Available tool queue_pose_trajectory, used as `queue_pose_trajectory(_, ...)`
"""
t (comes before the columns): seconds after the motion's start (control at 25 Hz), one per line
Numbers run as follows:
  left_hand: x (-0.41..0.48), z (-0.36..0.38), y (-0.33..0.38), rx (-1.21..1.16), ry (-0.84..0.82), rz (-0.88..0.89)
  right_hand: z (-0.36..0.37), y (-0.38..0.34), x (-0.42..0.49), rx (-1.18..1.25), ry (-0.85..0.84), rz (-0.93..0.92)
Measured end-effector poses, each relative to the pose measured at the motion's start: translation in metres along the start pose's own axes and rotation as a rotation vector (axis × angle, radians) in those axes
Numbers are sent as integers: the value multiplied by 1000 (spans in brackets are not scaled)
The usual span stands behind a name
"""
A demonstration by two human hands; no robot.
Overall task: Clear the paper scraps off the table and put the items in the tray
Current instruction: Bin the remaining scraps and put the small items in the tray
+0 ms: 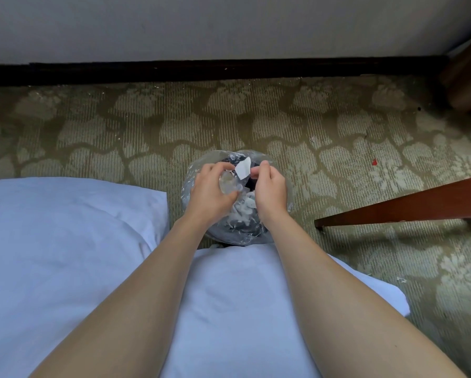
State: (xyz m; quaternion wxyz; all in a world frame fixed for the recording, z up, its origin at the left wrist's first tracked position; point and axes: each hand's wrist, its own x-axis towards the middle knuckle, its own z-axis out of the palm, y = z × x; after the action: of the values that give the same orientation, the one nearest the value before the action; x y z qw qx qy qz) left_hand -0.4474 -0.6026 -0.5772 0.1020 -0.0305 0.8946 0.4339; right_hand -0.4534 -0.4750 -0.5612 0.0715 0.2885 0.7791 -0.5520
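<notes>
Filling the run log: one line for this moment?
stage: binning | left hand: grips crumpled wad | right hand: pinches paper scrap | bin: below hands, holds scraps

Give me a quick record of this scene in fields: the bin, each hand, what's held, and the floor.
bin: lined with a clear bag, crumpled paper inside
left hand: fingers curled above the bin; what it holds is unclear
right hand: appears to pinch the paper scrap
carpet: stray scraps at right
</notes>
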Motion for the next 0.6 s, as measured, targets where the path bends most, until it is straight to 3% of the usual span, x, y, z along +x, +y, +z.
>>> queue_pose_trajectory(0.24, 0, 0, 0, 23, -4, 16, -1, 5, 1, -4, -23, -20)
queue_pose_trajectory(0.6, 0, -1, 5, 49, -9, 36, -18, -5, -14, 175, -51, 18)
